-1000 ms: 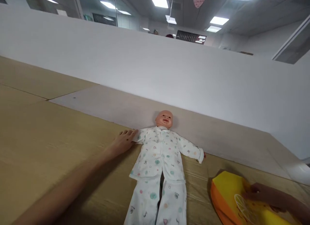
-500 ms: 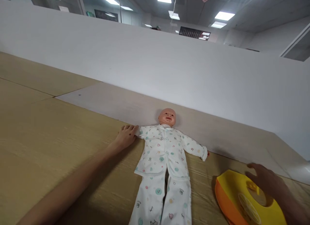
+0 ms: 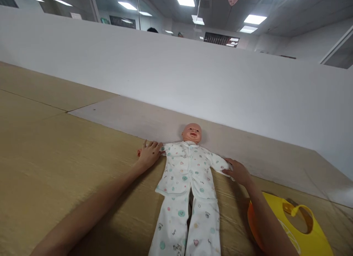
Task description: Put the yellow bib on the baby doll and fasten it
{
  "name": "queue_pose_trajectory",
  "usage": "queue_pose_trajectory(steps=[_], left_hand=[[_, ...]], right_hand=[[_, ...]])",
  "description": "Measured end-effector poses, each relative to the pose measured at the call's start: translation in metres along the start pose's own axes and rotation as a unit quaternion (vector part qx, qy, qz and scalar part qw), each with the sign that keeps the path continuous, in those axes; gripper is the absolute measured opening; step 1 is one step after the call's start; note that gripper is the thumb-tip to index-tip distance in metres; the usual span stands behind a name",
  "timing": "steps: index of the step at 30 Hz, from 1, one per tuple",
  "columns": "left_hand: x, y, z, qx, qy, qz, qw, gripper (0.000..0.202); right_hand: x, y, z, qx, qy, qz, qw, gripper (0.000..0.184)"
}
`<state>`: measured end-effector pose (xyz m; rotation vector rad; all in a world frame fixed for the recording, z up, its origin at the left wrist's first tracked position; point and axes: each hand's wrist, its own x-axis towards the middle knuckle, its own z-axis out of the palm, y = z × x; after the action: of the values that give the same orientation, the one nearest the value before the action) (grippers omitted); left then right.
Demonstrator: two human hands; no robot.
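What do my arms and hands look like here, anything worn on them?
Nothing worn shows: left forearm and right forearm are sleeveless as far as the frame reaches, and left hand and right hand carry no gloves, rings, watch or bracelet. One small dark mark sits on the left hand's back.

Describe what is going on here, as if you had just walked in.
A baby doll in white patterned pyjamas lies face up on a tan mat. The person's left hand rests on one sleeve end, the right hand on the other. A yellow and orange bib lies by the right forearm, in neither hand.
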<state>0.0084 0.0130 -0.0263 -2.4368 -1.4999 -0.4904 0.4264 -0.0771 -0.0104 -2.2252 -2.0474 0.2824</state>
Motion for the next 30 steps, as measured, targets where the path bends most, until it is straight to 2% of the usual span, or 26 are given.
queue_pose_trajectory(steps=[3, 7, 10, 12, 15, 18, 20, 23, 27, 30], left_hand=[[0.003, 0.0, 0.005, 0.011, 0.018, -0.032, 0.999, 0.028], [0.003, 0.005, 0.008, 0.003, 0.064, -0.054, 0.997, 0.028], [-0.005, 0.015, -0.001, -0.035, 0.119, -0.023, 0.992, 0.028], [-0.016, 0.024, -0.014, -0.086, 0.128, 0.018, 0.988, 0.024], [-0.04, 0.038, -0.036, -0.181, 0.09, 0.081, 0.976, 0.015], [-0.07, 0.046, -0.051, -0.215, 0.046, 0.163, 0.962, 0.015], [-0.089, 0.05, -0.054, -0.221, 0.016, 0.233, 0.947, 0.019], [-0.106, 0.055, -0.051, -0.239, -0.043, 0.289, 0.926, 0.023], [-0.108, 0.058, -0.049, -0.258, -0.114, 0.249, 0.927, 0.022], [-0.104, 0.055, -0.057, -0.24, -0.171, 0.172, 0.94, 0.019]], right_hand=[[-0.004, -0.008, 0.003, -0.029, 0.023, 0.028, 0.999, 0.05], [-0.014, -0.032, 0.002, -0.076, 0.076, 0.047, 0.993, 0.046], [-0.028, -0.051, 0.0, -0.089, 0.136, 0.039, 0.986, 0.044], [-0.041, -0.064, -0.001, -0.073, 0.191, -0.009, 0.979, 0.038], [-0.068, -0.083, 0.001, 0.038, 0.222, -0.105, 0.969, 0.023], [-0.101, -0.096, 0.008, 0.148, 0.198, -0.203, 0.947, 0.026], [-0.12, -0.099, 0.018, 0.175, 0.179, -0.254, 0.934, 0.029], [-0.134, -0.094, 0.035, 0.171, 0.126, -0.267, 0.94, 0.028], [-0.131, -0.082, 0.054, 0.149, 0.038, -0.262, 0.953, 0.013], [-0.128, -0.085, 0.057, 0.227, 0.057, -0.255, 0.938, 0.009]])
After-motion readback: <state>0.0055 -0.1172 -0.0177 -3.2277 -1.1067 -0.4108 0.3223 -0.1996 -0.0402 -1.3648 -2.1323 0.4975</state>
